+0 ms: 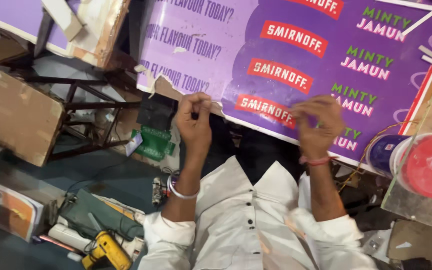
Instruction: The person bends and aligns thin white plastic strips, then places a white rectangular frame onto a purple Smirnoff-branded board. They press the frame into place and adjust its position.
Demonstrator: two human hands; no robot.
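The left hand (194, 121) was curled into a loose fist, thumb and forefinger pinched on the torn near edge of the purple printed board (286, 55); a thin strand seemed to run from that pinch toward the other hand, though it was too fine to be sure of; a silver bangle (180, 191) ringed the left wrist, and the white shirt sleeve (168, 235) was rolled up below it. The right hand (317, 125) was also bent closed, its fingers gathered together over the same near edge of the board, well apart from the left hand; whether it actually gripped anything could not be told, since the fingertips were blurred; a red thread band (316, 161) circled its wrist. The board lay flat just beyond both hands, its peeling white-backed edge touching the left thumb. Beyond the right hand's outer side sat a blue container with a red lid (416, 162), lying tilted on a bare board, with a loop of thin copper wire (376, 137) beside it. Below the left hand's outer side lay a green circuit board (152, 142); further out stood a dark metal frame (83, 120) and a brown cardboard box (21, 117); near the left elbow lay a yellow power drill (107, 251).
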